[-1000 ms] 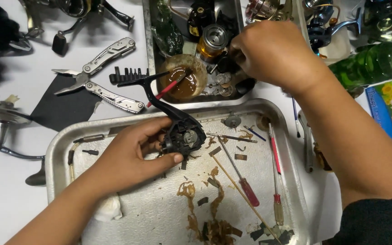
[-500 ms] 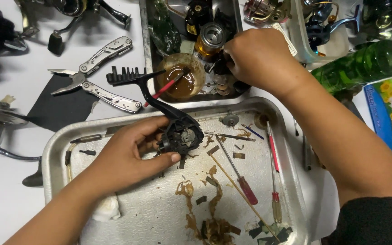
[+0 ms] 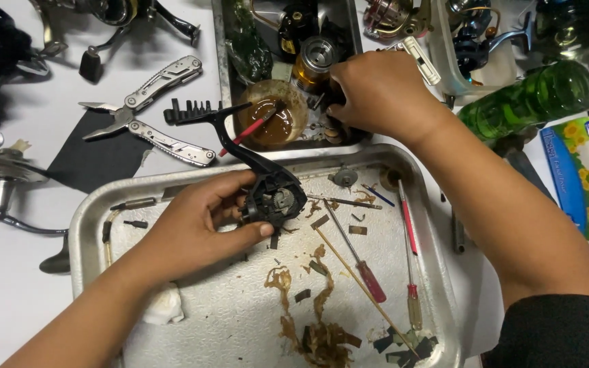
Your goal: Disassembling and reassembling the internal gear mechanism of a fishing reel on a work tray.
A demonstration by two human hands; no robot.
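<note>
My left hand [image 3: 195, 228] grips a black fishing-reel body [image 3: 273, 197] over the metal tray [image 3: 83, 225]; its long black arm points up-left. My right hand [image 3: 383, 92] reaches into the upper metal tray [image 3: 221, 61], fingers curled down among small parts next to a gold-and-silver spool [image 3: 315, 58]. Whether those fingers hold anything is hidden. A round dish of brown liquid [image 3: 270, 123] with a red-handled brush in it sits just left of that hand.
Two red-handled screwdrivers [image 3: 374, 279] and a thin wooden stick lie in the near tray among brown grease smears and dark scraps. A folding multi-tool [image 3: 151, 116] lies on the white table at left. A green bottle [image 3: 533, 95] and a tissue packet [image 3: 587, 174] are at right.
My right hand has shifted slightly down and left inside the upper tray. My left hand keeps holding the reel body in about the same place.
</note>
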